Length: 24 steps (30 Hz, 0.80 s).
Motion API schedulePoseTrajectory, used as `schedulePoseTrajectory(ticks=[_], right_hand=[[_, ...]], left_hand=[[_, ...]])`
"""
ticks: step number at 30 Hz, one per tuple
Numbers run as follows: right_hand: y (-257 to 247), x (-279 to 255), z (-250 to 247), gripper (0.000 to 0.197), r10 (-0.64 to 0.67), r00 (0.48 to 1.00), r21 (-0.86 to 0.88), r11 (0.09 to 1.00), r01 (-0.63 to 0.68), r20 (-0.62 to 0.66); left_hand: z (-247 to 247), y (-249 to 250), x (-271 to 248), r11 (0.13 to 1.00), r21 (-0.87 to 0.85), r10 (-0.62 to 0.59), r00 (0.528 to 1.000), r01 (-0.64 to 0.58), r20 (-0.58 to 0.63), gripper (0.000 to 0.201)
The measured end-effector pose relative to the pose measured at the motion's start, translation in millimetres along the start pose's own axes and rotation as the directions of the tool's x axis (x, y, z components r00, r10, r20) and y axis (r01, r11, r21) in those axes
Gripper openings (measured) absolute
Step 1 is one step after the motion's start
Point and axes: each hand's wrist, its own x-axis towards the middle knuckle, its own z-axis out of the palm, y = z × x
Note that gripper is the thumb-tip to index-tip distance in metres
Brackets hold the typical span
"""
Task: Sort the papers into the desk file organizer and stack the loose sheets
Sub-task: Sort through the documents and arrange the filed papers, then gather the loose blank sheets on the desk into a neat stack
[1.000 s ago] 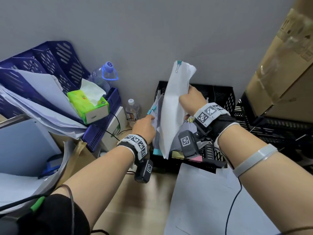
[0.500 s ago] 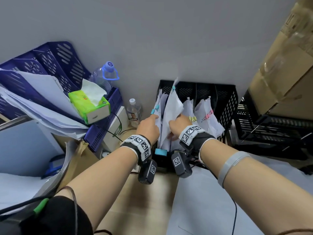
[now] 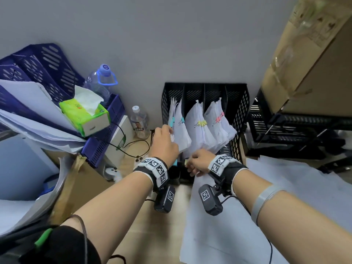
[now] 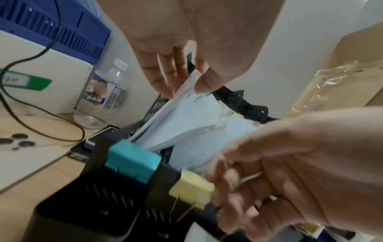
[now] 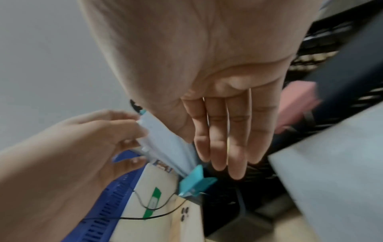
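A black desk file organizer (image 3: 205,88) stands against the wall with clipped paper bundles in three slots. My left hand (image 3: 165,138) pinches the edge of the blue-clipped paper bundle (image 3: 181,130) in the leftmost slot; thumb and fingers close on the sheets (image 4: 186,124) in the left wrist view. My right hand (image 3: 198,163) hovers at the organizer's front, with its fingers (image 5: 225,147) straight and holding nothing. A blue clip (image 4: 132,160) and a yellow clip (image 4: 192,188) sit on the front rim. Loose sheets (image 3: 228,225) lie on the desk at the right.
Blue trays (image 3: 42,61) with papers and a green tissue box (image 3: 85,115) crowd the left. Two water bottles (image 3: 139,121) and a black cable (image 3: 133,143) lie beside the organizer. A cardboard box (image 3: 308,63) and black trays (image 3: 295,130) stand at the right.
My right hand lowered the raised blue-clipped bundle into the leftmost slot, let it go and dropped to the organizer's front. My left hand stayed at that slot's papers.
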Motion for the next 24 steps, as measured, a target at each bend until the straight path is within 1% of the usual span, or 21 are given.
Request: schedulePoseTrajectory(ticks=[1,3,5,6,7,8,9,10,11,12,13,14,16,18,19,22,24], right_hand=[[17.7,-5.1,-3.6,0.019,0.026,1.000,-0.009,1.000,-0.026,0.004],[54.1,-17.7,-10.7,0.021,0.102,0.995,-0.008,0.995,-0.102,-0.010],[92.0,-27.5,-19.0,0.021,0.175,0.983,0.002,0.984,-0.176,-0.061],[109.6,-32.7,-22.6,0.020,0.206,0.973,-0.015,0.978,-0.208,-0.103],[127.4,-36.7,-26.6,0.019,0.221,0.962,-0.059,0.971,-0.233,-0.162],[144.8,-41.8,-30.4,0.020,0.232,0.941,-0.130,0.954,-0.269,-0.247],[161.7,-47.5,-32.5,0.024,0.238,0.911,-0.209,0.925,-0.319,-0.337],[176.9,-55.7,-33.7,0.028,0.256,0.872,-0.258,0.887,-0.384,-0.417],[193.6,-62.9,-34.3,0.031,0.281,0.831,-0.263,0.858,-0.442,-0.479],[208.3,-70.5,-33.7,0.033,0.323,0.797,-0.242,0.836,-0.493,-0.511],[222.6,-76.2,-33.0,0.036,0.358,0.771,-0.221,0.818,-0.531,-0.526],[235.9,-81.4,-31.6,0.041,0.392,0.757,-0.210,0.802,-0.560,-0.523],[258.5,-88.7,-25.3,0.055,0.441,0.763,-0.225,0.777,-0.588,-0.473],[272.2,-92.0,-13.7,0.065,0.465,0.790,-0.236,0.781,-0.578,-0.399],[276.2,-92.3,-6.7,0.069,0.453,0.813,-0.258,0.790,-0.556,-0.365],[280.1,-91.8,13.1,0.075,0.354,0.894,-0.351,0.829,-0.436,-0.273],[278.3,-93.9,21.2,0.075,0.312,0.919,-0.340,0.859,-0.381,-0.241]], left_hand=[[5.4,-0.1,-7.1,1.000,-0.022,0.003,0.999,-0.003,-0.034,0.031],[17.7,-3.7,-22.4,0.997,-0.059,-0.055,0.998,0.053,-0.036,0.026],[33.7,-10.0,-38.0,0.982,-0.062,-0.178,0.983,0.180,0.036,0.022],[41.9,-13.7,-46.1,0.970,-0.027,-0.237,0.966,0.241,0.108,0.020],[51.9,-19.0,-53.6,0.957,0.050,-0.289,0.935,0.285,0.203,0.016],[62.0,-22.6,-61.8,0.940,0.144,-0.341,0.886,0.310,0.314,0.013],[74.5,-29.5,-70.0,0.920,0.207,-0.390,0.821,0.332,0.416,0.017],[86.8,-35.5,-79.2,0.911,0.232,-0.413,0.759,0.342,0.503,0.025],[98.7,-41.4,-87.3,0.904,0.239,-0.425,0.707,0.353,0.565,0.036],[107.0,-43.0,-95.2,0.908,0.238,-0.417,0.676,0.345,0.608,0.043],[114.8,-42.8,-102.3,0.913,0.235,-0.405,0.661,0.335,0.632,0.044],[123.3,-42.9,-108.0,0.923,0.218,-0.379,0.649,0.317,0.659,0.042],[133.3,-37.0,-117.2,0.934,0.175,-0.342,0.635,0.312,0.693,0.042],[140.4,-28.6,-124.3,0.935,0.174,-0.341,0.651,0.309,0.678,0.042],[144.6,-25.9,-127.5,0.936,0.154,-0.335,0.666,0.317,0.666,0.041],[151.4,-18.2,-134.2,0.939,0.116,-0.322,0.711,0.324,0.625,0.034],[150.7,-16.1,-136.1,0.936,0.091,-0.326,0.738,0.341,0.591,0.034]])
